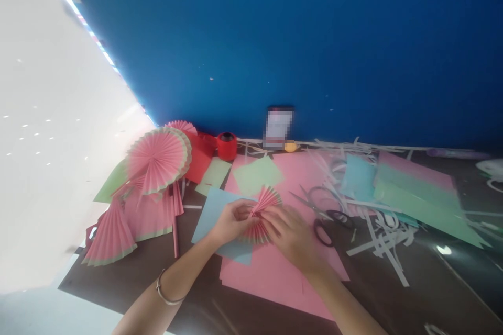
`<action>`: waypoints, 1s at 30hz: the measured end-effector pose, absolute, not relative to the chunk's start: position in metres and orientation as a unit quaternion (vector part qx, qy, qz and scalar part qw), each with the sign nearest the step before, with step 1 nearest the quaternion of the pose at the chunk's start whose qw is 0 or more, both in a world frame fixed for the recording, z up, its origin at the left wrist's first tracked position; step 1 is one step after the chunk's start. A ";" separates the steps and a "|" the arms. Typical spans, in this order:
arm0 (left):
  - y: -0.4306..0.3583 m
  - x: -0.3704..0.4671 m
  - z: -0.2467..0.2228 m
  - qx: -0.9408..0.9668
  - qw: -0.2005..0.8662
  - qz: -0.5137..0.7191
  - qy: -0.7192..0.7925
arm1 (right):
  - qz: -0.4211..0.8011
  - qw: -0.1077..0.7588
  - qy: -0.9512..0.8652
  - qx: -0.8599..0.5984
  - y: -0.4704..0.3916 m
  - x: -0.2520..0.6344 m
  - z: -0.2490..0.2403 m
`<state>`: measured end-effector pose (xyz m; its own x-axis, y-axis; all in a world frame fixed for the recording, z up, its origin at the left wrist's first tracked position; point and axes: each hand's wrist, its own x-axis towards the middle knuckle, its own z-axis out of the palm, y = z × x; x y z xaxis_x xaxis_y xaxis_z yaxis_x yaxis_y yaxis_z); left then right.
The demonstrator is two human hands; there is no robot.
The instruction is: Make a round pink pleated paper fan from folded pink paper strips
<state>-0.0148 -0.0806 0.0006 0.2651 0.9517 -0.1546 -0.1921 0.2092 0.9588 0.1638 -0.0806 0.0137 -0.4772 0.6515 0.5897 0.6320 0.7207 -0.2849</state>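
A pleated pink paper fan (268, 197) with a pale green edge is pinched at its middle, its folds spreading above and below the fingers. My left hand (232, 222) grips it from the left, thumb and fingertips closed at the centre. From the other side my right hand (288, 233) holds the same fan, fingers pressed on the folds. Beneath them lie a light blue sheet (210, 209) and large pink sheets (283, 290). Scissors (320, 212) with dark handles rest just right of my right hand, blades pointing to the upper left.
Finished-looking pink fans (157, 159) and folded fan pieces (112, 238) pile at the left. A red tape roll (227, 146) stands by the blue wall (275, 36). White paper strips (383, 241) and green sheets (424, 207) lie at the right on the dark table (157, 285).
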 end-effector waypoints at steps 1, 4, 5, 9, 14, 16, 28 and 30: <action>-0.081 -0.015 0.001 0.452 0.655 0.436 0.420 | 0.019 0.352 -0.854 -0.382 -0.081 0.162 0.014; -0.081 -0.014 0.002 0.449 0.661 0.436 0.414 | 0.029 0.358 -0.846 -0.394 -0.082 0.159 0.014; -0.081 -0.014 0.003 0.447 0.663 0.437 0.413 | 0.030 0.357 -0.847 -0.393 -0.082 0.159 0.013; -0.081 -0.013 0.004 0.454 0.645 0.443 0.426 | 0.008 0.331 -0.866 -0.376 -0.083 0.163 0.012; -0.082 -0.012 0.009 0.467 0.631 0.435 0.442 | -0.040 0.296 -0.882 -0.366 -0.085 0.169 0.015; -0.082 -0.012 0.008 0.464 0.633 0.432 0.444 | -0.058 0.289 -0.883 -0.366 -0.086 0.170 0.016; -0.083 -0.013 0.000 0.422 0.675 0.442 0.413 | -0.029 0.335 -0.852 -0.401 -0.090 0.167 0.016; -0.083 -0.013 0.001 0.417 0.680 0.441 0.411 | -0.031 0.341 -0.851 -0.398 -0.090 0.166 0.016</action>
<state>-0.0132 -0.0826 0.0007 0.2728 0.9430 -0.1905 -0.2574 0.2623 0.9300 0.1662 -0.0896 0.0157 -0.4511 0.6567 0.6044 0.6984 0.6814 -0.2191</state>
